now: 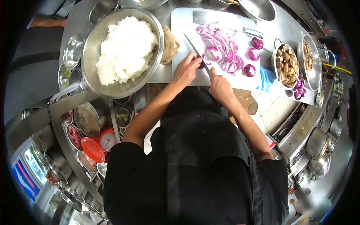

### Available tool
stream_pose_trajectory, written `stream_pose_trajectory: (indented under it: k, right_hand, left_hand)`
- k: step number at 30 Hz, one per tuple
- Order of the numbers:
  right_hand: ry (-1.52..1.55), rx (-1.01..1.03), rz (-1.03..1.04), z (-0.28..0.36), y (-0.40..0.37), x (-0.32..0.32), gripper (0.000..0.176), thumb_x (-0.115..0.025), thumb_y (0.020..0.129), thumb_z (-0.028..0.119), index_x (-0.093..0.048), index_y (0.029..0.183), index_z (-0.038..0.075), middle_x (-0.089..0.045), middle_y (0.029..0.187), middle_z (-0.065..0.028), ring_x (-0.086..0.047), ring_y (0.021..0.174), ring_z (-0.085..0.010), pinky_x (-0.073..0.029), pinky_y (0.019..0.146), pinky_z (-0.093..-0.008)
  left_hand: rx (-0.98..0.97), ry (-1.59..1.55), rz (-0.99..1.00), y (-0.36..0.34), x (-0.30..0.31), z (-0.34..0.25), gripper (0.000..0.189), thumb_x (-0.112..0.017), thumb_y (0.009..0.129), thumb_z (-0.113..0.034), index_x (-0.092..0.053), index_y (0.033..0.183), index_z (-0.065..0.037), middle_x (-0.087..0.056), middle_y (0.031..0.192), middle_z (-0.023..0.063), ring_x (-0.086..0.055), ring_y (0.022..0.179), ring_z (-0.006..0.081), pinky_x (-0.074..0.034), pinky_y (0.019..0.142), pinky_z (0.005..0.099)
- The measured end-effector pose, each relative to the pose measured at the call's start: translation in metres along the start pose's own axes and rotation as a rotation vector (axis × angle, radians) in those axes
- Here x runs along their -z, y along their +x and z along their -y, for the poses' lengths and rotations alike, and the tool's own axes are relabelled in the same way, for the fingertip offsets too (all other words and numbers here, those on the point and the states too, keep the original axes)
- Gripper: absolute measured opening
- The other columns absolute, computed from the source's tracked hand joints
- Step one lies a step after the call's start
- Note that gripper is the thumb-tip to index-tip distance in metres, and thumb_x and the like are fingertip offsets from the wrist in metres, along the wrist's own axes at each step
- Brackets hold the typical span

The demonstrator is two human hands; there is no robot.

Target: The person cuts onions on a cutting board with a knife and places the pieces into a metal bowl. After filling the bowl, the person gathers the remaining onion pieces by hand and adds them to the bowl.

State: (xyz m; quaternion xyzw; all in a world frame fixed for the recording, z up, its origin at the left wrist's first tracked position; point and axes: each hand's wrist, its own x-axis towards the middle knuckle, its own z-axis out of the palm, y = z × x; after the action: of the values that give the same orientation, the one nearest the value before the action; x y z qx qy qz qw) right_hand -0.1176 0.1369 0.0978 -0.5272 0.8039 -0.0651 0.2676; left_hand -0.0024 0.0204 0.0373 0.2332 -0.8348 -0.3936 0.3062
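Observation:
My right hand (pixel 220 85) is closed round the handle of a knife (pixel 194 47), its long blade pointing away and to the left over the white cutting board (pixel 180 22). Beside the blade, my left hand (pixel 187 69) has its fingers bent down on a piece of red onion (pixel 201 65), mostly hidden under the fingertips. A heap of sliced red onion (pixel 225 47) spreads over the board to the right of the knife. Peeled red onions (pixel 254 54) lie along the board's right side. At the far edge rests a cleaver (pixel 217 18) with a dark patterned handle.
Left of the board stand a large colander (pixel 123 92) heaped with white rice and a brown cloth (pixel 170 43). To the right are a colander of cut mushrooms (pixel 288 65), a blue cloth (pixel 266 78) and more red onions (pixel 299 90). Another person's arm (pixel 47 23) shows far left.

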Motion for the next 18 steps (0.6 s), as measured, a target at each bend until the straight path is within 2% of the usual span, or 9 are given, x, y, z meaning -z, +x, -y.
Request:
stream_pose_trajectory:
  k: [5,9,15,18]
  right_hand:
    - [-0.013,-0.038,0.06,0.006,0.003,0.007,0.034,-0.05,0.072,-0.003,-0.041,0.105,-0.003,-0.061,0.074,-0.0299,-0.062,0.074,-0.0463,-0.048,0.068,-0.0531]
    - [-0.008,-0.023,-0.007,0.002,0.0,-0.008,0.035,-0.049,0.072,-0.003,-0.039,0.106,-0.002,-0.06,0.072,-0.0308,-0.061,0.073,-0.0477,-0.047,0.067,-0.055]
    - [-0.01,-0.004,-0.047,0.002,0.0,-0.01,0.03,-0.048,0.073,-0.003,-0.039,0.102,-0.003,-0.059,0.07,-0.0305,-0.06,0.071,-0.0485,-0.046,0.066,-0.0547]
    - [0.008,0.004,-0.054,0.001,-0.001,-0.009,0.035,-0.049,0.073,-0.002,-0.04,0.107,-0.004,-0.06,0.07,-0.0301,-0.061,0.071,-0.0483,-0.047,0.066,-0.0539]
  left_hand:
    - [0.011,-0.025,-0.023,0.002,0.002,0.003,0.016,-0.053,0.078,0.006,-0.055,0.091,-0.004,-0.05,0.091,0.0105,-0.057,0.082,0.032,-0.047,0.067,0.0417]
    - [0.009,-0.007,-0.003,-0.001,0.001,0.004,0.019,-0.052,0.074,0.008,-0.056,0.088,-0.004,-0.049,0.089,0.0104,-0.056,0.082,0.0315,-0.046,0.068,0.0407]
    - [0.008,-0.01,-0.023,0.002,0.002,0.004,0.011,-0.05,0.078,0.005,-0.054,0.084,-0.003,-0.049,0.087,0.0106,-0.056,0.081,0.031,-0.046,0.068,0.041]
    - [-0.022,0.006,-0.016,-0.001,0.003,0.004,0.009,-0.05,0.08,0.004,-0.054,0.082,-0.003,-0.049,0.086,0.0105,-0.056,0.08,0.0308,-0.045,0.068,0.0406]
